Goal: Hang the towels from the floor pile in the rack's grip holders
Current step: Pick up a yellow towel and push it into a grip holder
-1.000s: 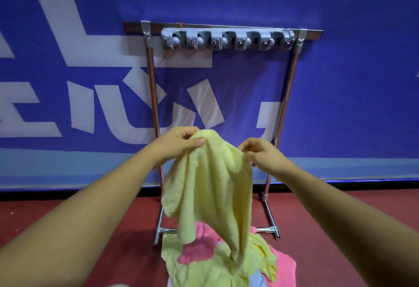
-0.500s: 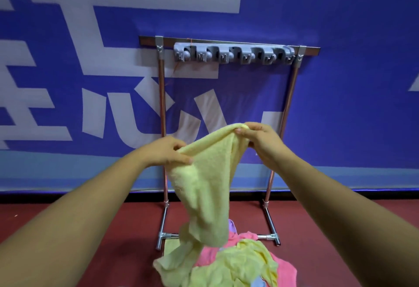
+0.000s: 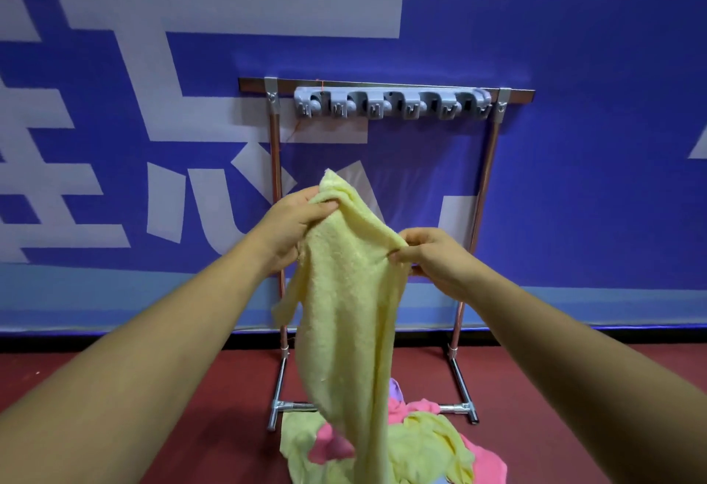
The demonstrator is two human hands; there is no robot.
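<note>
A pale yellow towel [image 3: 348, 292] hangs in front of me, held up by both hands. My left hand [image 3: 290, 227] grips its top corner, which sticks up above the fingers. Lower and to the right, my right hand [image 3: 428, 258] pinches the towel's edge. The towel's tail drapes down to the floor pile [image 3: 421, 441] of yellow, pink and lilac towels. Behind stands the rack [image 3: 486, 193] with copper posts. Its grey strip of grip holders [image 3: 390, 103] sits on the top bar, with nothing hanging in it, well above both hands.
A blue banner wall with large white lettering [image 3: 191, 63] stands right behind the rack. The floor [image 3: 172, 407] is dark red. The rack's chrome feet [image 3: 279, 407] reach forward on either side of the pile.
My left hand has risen and now holds the top corner. My right hand has dropped to a lower edge. The towel has turned and hangs longer. The view has tilted up slightly.
</note>
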